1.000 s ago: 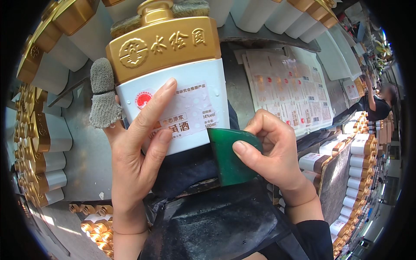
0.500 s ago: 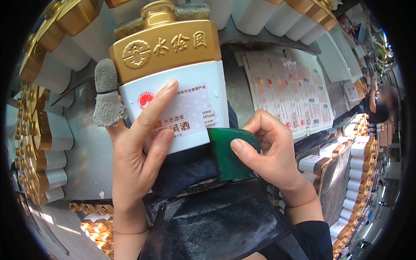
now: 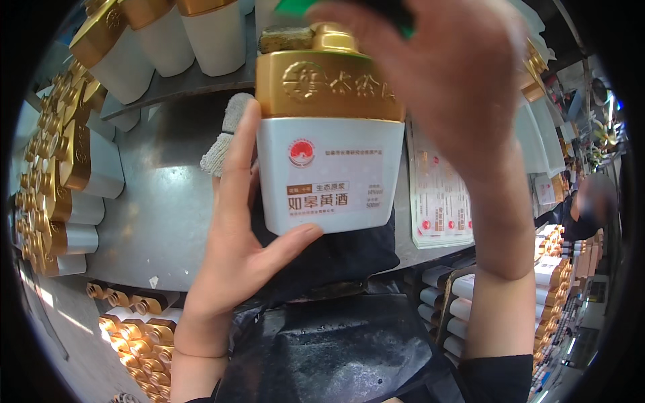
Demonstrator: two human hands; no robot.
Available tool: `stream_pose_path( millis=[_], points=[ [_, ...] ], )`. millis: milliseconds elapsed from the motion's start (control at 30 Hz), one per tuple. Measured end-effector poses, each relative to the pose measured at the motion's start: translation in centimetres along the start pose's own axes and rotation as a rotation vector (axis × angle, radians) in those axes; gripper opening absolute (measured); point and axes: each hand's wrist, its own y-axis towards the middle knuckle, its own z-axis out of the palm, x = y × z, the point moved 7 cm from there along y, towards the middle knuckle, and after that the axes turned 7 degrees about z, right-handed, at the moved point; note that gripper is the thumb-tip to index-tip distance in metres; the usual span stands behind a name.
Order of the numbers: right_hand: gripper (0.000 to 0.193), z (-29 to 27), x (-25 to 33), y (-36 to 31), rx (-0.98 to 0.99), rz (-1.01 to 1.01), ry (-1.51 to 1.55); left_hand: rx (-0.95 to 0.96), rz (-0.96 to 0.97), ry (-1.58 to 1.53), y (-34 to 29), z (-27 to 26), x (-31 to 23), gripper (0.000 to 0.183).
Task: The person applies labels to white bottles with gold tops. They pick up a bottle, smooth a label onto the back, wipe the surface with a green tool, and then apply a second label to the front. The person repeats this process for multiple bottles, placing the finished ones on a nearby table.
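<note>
A flat white bottle (image 3: 329,168) with a gold embossed shoulder and neck stands tilted before me, a printed label lying smooth on its white front. My left hand (image 3: 232,248) grips its left side, thumb under the lower edge and a grey cloth sleeve (image 3: 218,151) over one finger. Raised over the bottle's upper right, my right hand (image 3: 457,74) is smeared by motion and covers part of the gold shoulder. Between its fingers is a green scraper (image 3: 295,6), partly cut off by the top edge. Behind the bottle's neck shows a brush (image 3: 285,39).
Printed label sheets (image 3: 440,195) lie on the metal table (image 3: 154,221) at right. White-and-gold bottles (image 3: 215,40) line a ledge at the back; more bottles (image 3: 77,161) stack at left, lower left and right. A dark wet apron (image 3: 336,342) covers my lap. Another person (image 3: 591,208) is far right.
My right hand has risen with the green scraper from the bottle's lower right corner to above its shoulder. The bottle sits further right, and my left fingers have left the label for its side.
</note>
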Motion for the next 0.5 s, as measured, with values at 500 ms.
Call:
stream_pose_path(
  millis=[500],
  points=[
    [0.009,-1.6,4.5,-11.0,0.080,-0.361,0.334,-0.241,-0.026,-0.034,0.0,-2.2,1.5,0.070]
  ],
)
